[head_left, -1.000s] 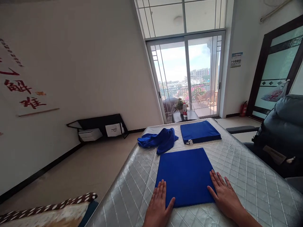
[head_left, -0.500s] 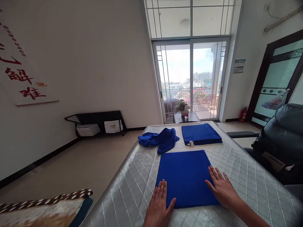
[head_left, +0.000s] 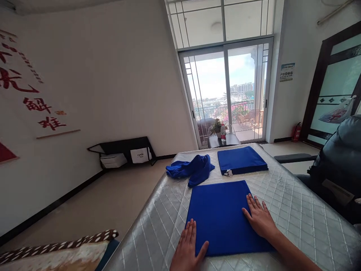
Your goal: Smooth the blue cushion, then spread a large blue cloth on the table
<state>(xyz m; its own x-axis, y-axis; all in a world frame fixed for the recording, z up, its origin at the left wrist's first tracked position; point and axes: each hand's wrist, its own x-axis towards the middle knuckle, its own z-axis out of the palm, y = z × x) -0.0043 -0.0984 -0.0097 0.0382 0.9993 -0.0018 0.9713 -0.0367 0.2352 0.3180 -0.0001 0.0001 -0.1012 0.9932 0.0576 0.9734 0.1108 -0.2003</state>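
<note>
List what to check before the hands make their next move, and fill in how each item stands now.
1. Left hand at the flat blue cloth's left edge, near the front: ok.
2. Right hand at its right edge, fingers extended: ok.
3. Top of the flat blue cloth smooth: ok, no creases show on the visible part.
4. Its near right corner lying straight: cannot tell, the right forearm covers it.
5. Blue stack clear of it: ok, a strip of silver quilted cover shows between.
6. Bunched blue cloth spread out: not ok, it lies crumpled beyond the far left corner.
</note>
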